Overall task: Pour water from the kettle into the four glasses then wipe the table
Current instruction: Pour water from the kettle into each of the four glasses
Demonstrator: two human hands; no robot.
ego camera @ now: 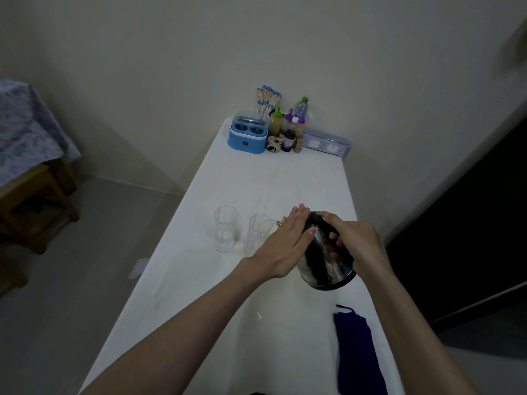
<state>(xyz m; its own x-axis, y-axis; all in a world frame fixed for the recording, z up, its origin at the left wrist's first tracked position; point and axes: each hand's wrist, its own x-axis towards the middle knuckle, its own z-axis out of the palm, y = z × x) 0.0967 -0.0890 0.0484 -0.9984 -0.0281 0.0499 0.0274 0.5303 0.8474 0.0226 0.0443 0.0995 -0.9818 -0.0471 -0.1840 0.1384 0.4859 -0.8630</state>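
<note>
Right hand (356,238) grip clamped round the black handle of the steel kettle (325,263), kettle tilted, spout toward the glasses. Left hand (288,243) flat, fingers straight, pressing the kettle lid. Just left of that grip: near glass (259,233) at the spout, far-left glass (226,228) beside it, both upright on the white tabletop (271,181). Blue cloth (356,346) lies nearer the person, below the right grip.

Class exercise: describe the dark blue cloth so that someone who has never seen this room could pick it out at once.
Start with the long white table running away from the camera to the wall. On its near right part, below the tilted steel kettle held in the right hand, lies the cloth. It is the only dark, flat, soft thing there; the glasses are clear and upright.
</note>
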